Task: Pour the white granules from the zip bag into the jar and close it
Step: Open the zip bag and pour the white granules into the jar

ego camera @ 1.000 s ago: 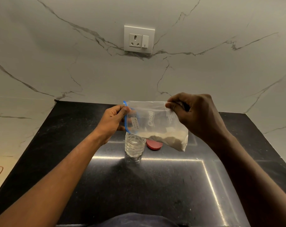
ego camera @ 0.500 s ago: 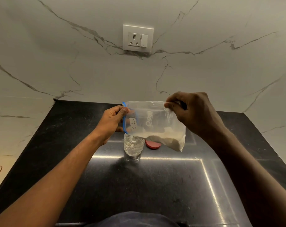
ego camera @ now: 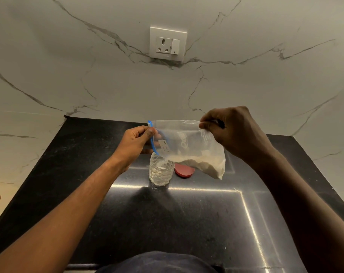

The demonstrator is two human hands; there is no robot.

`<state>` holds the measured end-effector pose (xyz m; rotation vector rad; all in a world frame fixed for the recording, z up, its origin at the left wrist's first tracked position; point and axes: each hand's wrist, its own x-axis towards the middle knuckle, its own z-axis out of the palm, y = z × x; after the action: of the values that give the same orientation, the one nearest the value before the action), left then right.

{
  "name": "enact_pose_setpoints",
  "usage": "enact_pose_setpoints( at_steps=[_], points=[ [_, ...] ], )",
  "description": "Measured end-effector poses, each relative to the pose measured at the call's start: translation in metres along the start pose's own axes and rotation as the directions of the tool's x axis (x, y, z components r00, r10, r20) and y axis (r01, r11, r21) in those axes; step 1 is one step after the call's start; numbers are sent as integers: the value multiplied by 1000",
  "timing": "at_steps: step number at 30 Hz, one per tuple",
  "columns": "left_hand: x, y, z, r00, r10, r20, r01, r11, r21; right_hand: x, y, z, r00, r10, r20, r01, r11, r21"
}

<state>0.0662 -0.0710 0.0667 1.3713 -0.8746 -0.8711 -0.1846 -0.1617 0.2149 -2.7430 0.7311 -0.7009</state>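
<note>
A clear zip bag (ego camera: 188,146) with a blue zip strip hangs over the counter, turned on its side with the zip end at the left. White granules (ego camera: 202,163) lie along its lower edge. My left hand (ego camera: 134,143) pinches the zip end; my right hand (ego camera: 234,133) grips the bag's far end higher up. The bag's open corner sits right above the mouth of a clear patterned jar (ego camera: 160,171), and some white granules show inside the jar. A red lid (ego camera: 184,171) lies flat just right of the jar, partly behind the bag.
The black stone counter (ego camera: 108,213) runs to a marble wall with a white socket plate (ego camera: 168,43). A bright reflected line crosses the counter in front of the jar. A dark rounded shape (ego camera: 157,262) sits at the bottom edge.
The bag's zip corner has dipped lower toward the jar mouth, and white granules now show inside the jar. Both hands keep the same grips.
</note>
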Motion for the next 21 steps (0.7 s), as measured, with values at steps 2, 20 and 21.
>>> enact_pose_setpoints(
  at_steps=[2, 20, 21],
  points=[
    [0, 1, 0, 1000, 14, -6, -14, 1000, 26, 1, -1, -1, 1000, 2, 25, -1, 1000, -3],
    [-2, -9, -11, 998, 6, -60, 0, 994, 111, 9, -13, -1, 995, 18, 95, -17, 1000, -11],
    [-2, -10, -11, 998, 7, -60, -1, 994, 110, 10, -14, -2, 996, 15, 90, -15, 1000, -8]
  ],
)
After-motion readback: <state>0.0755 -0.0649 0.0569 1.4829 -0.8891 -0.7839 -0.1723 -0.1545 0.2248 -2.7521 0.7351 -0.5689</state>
